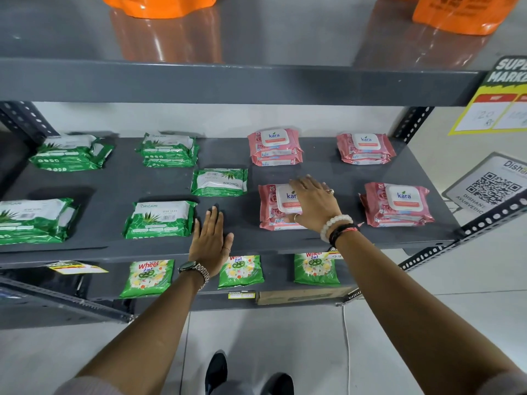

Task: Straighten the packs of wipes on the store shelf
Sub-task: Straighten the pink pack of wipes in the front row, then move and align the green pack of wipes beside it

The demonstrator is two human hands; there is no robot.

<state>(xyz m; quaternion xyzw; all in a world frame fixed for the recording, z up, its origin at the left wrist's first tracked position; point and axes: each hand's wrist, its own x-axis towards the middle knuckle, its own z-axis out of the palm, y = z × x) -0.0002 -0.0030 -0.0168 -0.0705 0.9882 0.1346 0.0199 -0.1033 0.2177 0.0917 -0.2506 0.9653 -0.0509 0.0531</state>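
On the dark grey shelf [228, 240] lie green Origami wipe packs on the left and pink Kara wipe packs on the right. My right hand [312, 202] rests flat on top of the front-middle pink stack [271, 208], fingers spread. My left hand [211, 240] lies flat on the bare shelf, its edge against the right end of the front green pack [159, 219]. A single green pack [219, 182] lies upside down behind my left hand, out of line with the rows. Other pink stacks sit at the back middle [274, 148], back right [365, 148] and front right [396, 208].
More green packs lie at the back [169, 151], back left [70, 153] and front left [34, 220]. Green Wheel detergent pouches [147, 277] line the shelf below. Orange bags [158, 5] sit on the shelf above. A QR sign [490, 186] hangs on the right post.
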